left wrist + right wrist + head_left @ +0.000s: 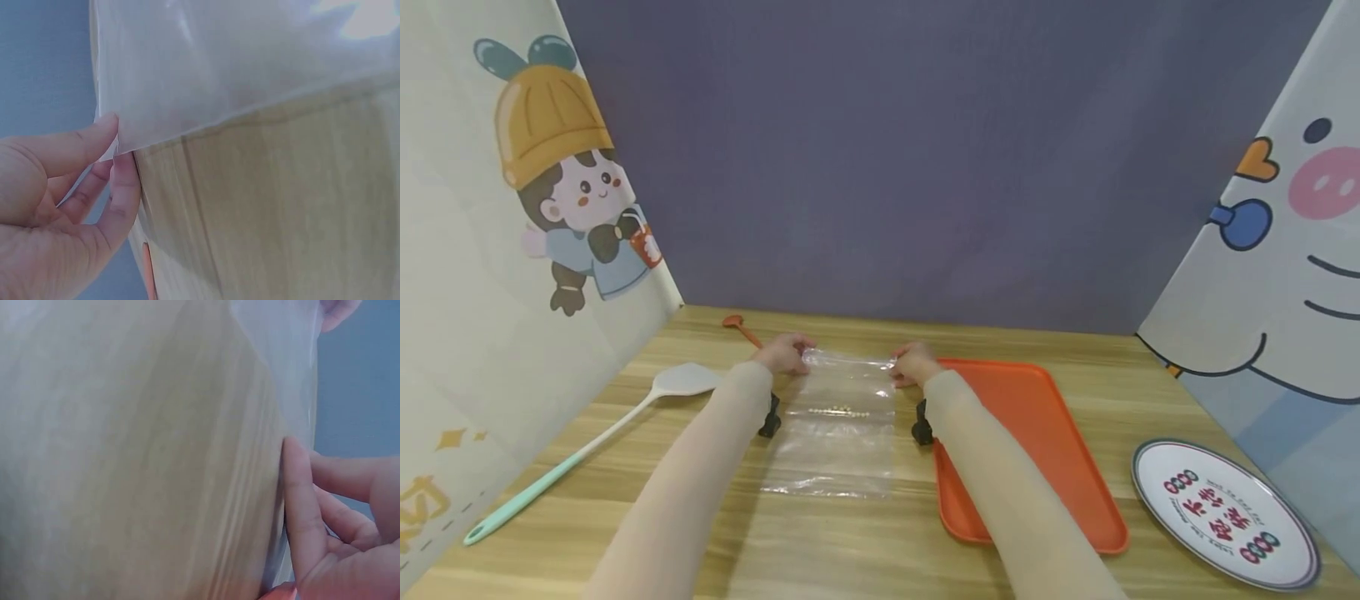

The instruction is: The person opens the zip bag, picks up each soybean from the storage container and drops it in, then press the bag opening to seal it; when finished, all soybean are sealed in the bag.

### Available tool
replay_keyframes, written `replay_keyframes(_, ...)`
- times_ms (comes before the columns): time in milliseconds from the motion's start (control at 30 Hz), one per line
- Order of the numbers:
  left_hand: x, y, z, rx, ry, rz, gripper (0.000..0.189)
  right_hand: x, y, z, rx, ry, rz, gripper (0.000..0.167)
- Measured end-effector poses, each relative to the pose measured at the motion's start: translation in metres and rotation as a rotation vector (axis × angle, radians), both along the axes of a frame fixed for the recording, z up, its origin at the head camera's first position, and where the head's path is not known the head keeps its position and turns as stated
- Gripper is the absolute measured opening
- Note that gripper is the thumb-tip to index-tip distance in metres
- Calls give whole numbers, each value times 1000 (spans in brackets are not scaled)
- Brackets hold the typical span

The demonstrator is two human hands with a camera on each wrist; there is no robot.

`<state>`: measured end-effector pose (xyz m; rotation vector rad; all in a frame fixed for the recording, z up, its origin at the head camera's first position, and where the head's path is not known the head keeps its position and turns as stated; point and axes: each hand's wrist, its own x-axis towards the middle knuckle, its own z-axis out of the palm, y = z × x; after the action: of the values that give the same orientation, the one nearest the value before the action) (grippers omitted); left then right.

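Note:
A clear plastic bag [842, 454] lies flat toward the middle of the wooden table, with a row of small yellowish marks across it. My left hand [785, 353] pinches its far left corner between thumb and fingers; in the left wrist view the plastic [187, 69] rises from those fingertips [111, 125]. At the far right corner, my right hand [914, 364] pinches the edge. The right wrist view shows the film [284, 356] running up from the thumb and forefinger, with part of the other hand at the top.
An orange tray [1022, 417] lies under and beside the right forearm. A printed plate [1195, 471] stands at the right. On the left is a white turner [685, 380] with a mint handle; a small orange-red utensil [734, 322] lies behind the left hand. Walls enclose the table.

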<state>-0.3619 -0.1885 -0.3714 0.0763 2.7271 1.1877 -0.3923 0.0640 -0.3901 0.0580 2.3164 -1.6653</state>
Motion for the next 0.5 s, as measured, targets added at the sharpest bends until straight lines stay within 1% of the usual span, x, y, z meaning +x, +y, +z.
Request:
replay_keyframes(100, -1, 0, 1, -17, 31, 6, 58, 0, 0, 1, 21, 18, 25, 44)
replay_keyframes(233, -2, 0, -2, -37, 52, 14, 58, 1, 0, 3, 53, 7, 74, 49)
replay_keyframes(300, -2, 0, -3, -54, 59, 8, 58, -3, 1, 1, 71, -9, 93, 51)
replay_keyframes(367, -2, 1, -5, -64, 64, 7, 58, -5, 4, 1, 77, 9, 133, 50)
replay_keyframes(400, -1, 1, -5, -62, 65, 9, 58, -20, 9, -11, 53, 32, 159, 47)
replay_keyframes(433, -1, 2, -5, -48, 60, 14, 59, -29, 12, -17, 51, 39, 168, 45)
replay_keyframes(467, -1, 2, -4, -25, 54, 20, 60, -43, 17, -26, 28, 49, 182, 42)
replay_keyframes(500, -1, 3, -4, 6, 42, 28, 61, -51, 21, -29, 20, 54, 185, 41)
